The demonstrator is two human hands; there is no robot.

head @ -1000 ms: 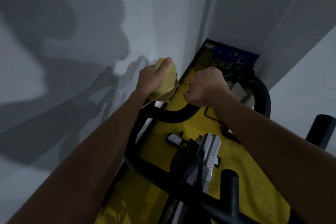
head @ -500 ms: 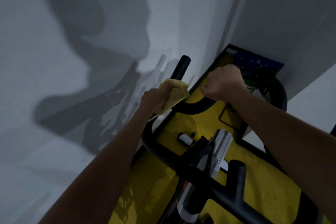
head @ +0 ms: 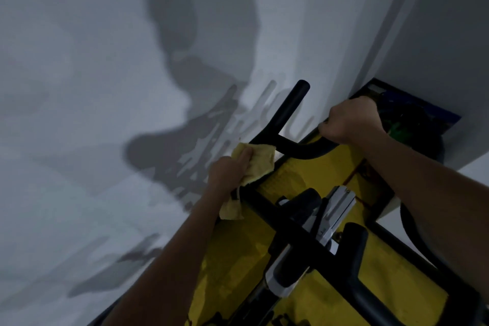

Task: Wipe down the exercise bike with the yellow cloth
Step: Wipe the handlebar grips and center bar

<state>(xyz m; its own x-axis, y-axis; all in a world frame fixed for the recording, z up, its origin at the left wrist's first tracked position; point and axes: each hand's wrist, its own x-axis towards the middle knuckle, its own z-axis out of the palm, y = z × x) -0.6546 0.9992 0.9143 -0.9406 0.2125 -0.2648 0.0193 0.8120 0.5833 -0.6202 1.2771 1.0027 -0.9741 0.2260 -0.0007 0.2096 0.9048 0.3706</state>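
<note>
Filling the left and top of the view, a pale wall (head: 79, 87) carries dark shadows of the person and the bars. Below it, to the right, a yellow mat (head: 232, 259) covers the floor under the bike (head: 315, 222), whose black frame and silver post rise toward the camera. The black handlebar (head: 288, 119) is the nearest part of the bike to the wall: one straight horn points up and away, and a curved bar runs right from its base. Two bare forearms reach in from the bottom edge.

The right hand (head: 349, 122) is a closed fist, fingers wrapped round the far right stretch of the curved bar. The left hand (head: 227, 174) is curled over the cloth (head: 255, 164) and grips it against the bar just below the horn's base, with one finger lying straighter along the cloth's top. The cloth is crumpled and yellow, bunched round the bar at the hand, and one loose corner hangs down beside the wrist. Behind the right hand, in the corner, sits something dark and blue, too dim to make out.
</note>
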